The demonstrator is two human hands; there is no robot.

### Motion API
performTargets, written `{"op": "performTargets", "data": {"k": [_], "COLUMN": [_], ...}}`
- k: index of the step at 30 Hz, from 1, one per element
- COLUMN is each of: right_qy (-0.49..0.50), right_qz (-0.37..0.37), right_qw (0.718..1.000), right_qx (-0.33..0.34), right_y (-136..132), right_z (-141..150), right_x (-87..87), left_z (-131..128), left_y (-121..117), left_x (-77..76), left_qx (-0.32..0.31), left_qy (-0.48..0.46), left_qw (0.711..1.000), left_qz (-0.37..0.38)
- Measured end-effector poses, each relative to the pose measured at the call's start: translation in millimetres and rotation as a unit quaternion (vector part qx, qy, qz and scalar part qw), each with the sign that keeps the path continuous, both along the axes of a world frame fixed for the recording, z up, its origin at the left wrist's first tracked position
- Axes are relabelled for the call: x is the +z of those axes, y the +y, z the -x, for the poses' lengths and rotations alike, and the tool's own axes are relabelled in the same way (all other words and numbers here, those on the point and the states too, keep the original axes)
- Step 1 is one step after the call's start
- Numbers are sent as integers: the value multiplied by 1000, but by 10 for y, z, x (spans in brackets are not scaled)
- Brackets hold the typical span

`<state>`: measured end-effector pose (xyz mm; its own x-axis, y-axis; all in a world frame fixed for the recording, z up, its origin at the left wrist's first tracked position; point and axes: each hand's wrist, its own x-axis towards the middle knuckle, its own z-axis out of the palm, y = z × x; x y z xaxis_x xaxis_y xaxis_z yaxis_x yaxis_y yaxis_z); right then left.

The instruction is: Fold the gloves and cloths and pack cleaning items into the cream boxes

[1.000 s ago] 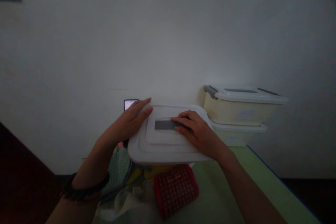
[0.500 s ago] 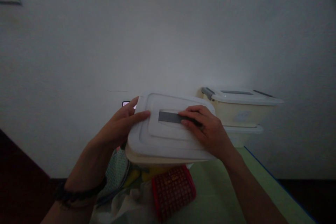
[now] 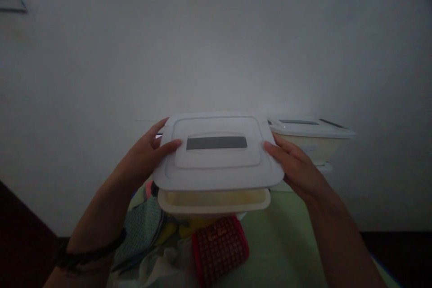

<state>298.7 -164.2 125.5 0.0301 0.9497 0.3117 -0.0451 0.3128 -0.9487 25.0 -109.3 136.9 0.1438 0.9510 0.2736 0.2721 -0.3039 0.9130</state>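
A white lid (image 3: 218, 168) with a grey handle strip (image 3: 216, 142) lies over a cream plastic box (image 3: 213, 200), lifted a little off its rim. My left hand (image 3: 144, 160) grips the lid's left edge, thumb on top. My right hand (image 3: 296, 168) holds the lid's right edge, fingers closed round it. The box stands on a green table (image 3: 283, 243) in front of me.
Two stacked cream boxes with white lids (image 3: 312, 137) stand against the wall at the back right. A red patterned pouch (image 3: 219, 248), a teal cloth (image 3: 141, 229) and white cloth lie at the table's near side. A phone is mostly hidden behind my left hand.
My right hand has left the grey handle strip and moved to the lid's right edge. The lid has turned square to me and risen off the box rim.
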Motion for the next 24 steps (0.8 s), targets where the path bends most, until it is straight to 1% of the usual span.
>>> {"op": "performTargets", "data": {"k": [2,3,5,6,8,11,14,18,21,22,24], "right_qy": [13,17,20,20,20,14,14,24,24,27,40], "right_qz": [1,0,-7,-12,-23,-29,-31,-35,-35,-33,-24], "right_qw": [1000,1000,1000,1000,999,999,999,999,999,999,998], "right_qx": [0,-1,-7,-9,-14,-24,-28,-15,-26,-33,-48], "right_y": [32,45,57,55,41,17,16,41,59,64,76], "right_z": [10,11,15,20,37,68,89,100,99,98,97], "right_x": [-9,-13,-17,-18,-17,-15,-23,-45,-54,-54,-55], "left_z": [27,34,23,6,-38,-88,-91,-74,-84,-90,-94], "left_y": [40,50,36,13,-50,-132,-145,-119,-123,-127,-128], "left_x": [-37,-51,-66,-66,-53,-26,-20,-28,-22,-20,-22], "left_qx": [47,72,103,105,81,33,25,40,47,53,85], "left_qy": [97,148,233,262,300,321,326,317,326,332,331], "left_qw": [992,981,944,926,903,891,886,885,880,878,879], "left_qz": [-59,-106,-208,-250,-297,-320,-330,-338,-342,-340,-332]}}
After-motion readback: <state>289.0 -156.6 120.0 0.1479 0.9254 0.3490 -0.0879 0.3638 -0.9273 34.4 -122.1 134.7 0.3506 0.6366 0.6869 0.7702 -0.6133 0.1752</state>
